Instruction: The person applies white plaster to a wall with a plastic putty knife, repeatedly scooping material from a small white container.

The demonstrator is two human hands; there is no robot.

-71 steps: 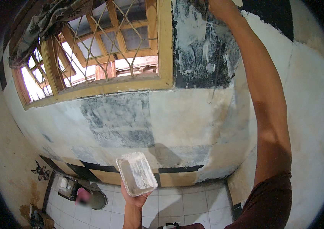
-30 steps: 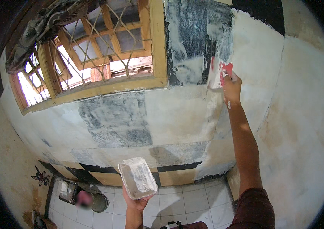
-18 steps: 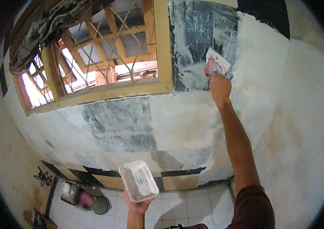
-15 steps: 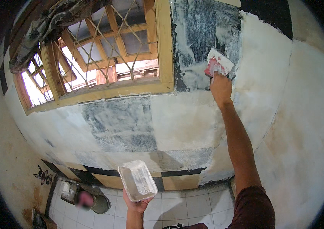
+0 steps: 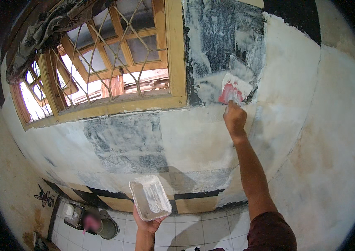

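My right hand [image 5: 235,118] is closed around the handle of a red putty knife [image 5: 232,93] whose broad blade is coated with white paste. The blade lies against a dark, streaky wall patch [image 5: 215,42] to the right of the window, partly smeared with white. Low in the view, my left hand [image 5: 147,224] holds a shallow rectangular tray [image 5: 137,196] from beneath. White paste clings to the tray's inside, mostly along its right part.
A yellow-framed window [image 5: 176,54] with a diamond grille and an open sash fills the upper left, under a bunched curtain [image 5: 39,50]. Below runs a black-and-tan checkered wall band [image 5: 196,205]. A round dark container [image 5: 109,228] stands on the white tiled floor [image 5: 190,234].
My right hand has drawn the putty knife down the wall, leaving a fresh smeared streak above it. The left hand keeps the tray nearly still. The view has shifted slightly.
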